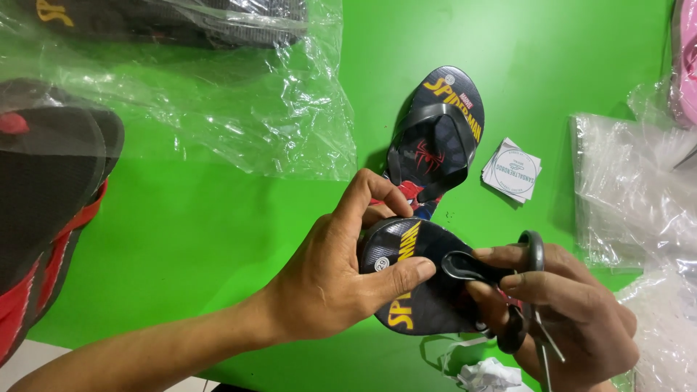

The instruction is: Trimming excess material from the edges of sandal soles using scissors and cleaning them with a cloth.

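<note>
Head view, one moment. We see a small dark flip-flop sole [417,279] held in the air above the green table [239,218], near the middle of the scene.

Left hand [341,272]: clenched on the sole's heel end, thumb across the printed top face, fingers curled over the far edge. Grasping firmly.

Right hand [573,312]: closed around the dark strap [472,267] where it meets the sole, and it also carries a thin metal tool with a ring-shaped end [536,250], its shaft running down past the palm. We cannot tell which fingers pinch the strap and which only steady the tool.

Key relation: the sole's long axis runs from the left hand at upper left down toward the near right; the strap lies at its right side, directly against the right hand. The right hand is the nearer one to the strap, the left to the heel.

Surroundings:
- A second matching sandal [435,138], strap fitted, lies flat on the table just beyond the hands, long axis running away from us.
- A small stack of square paper tags [512,170] just right of it.
- Clear plastic bags [218,109] at far left, holding dark sandals; more crumpled bags [632,189] at right, contents unclear.
- A pile of black and red soles [51,196] at the left edge.
- Crumpled white paper [486,376] near, below the hands.
</note>
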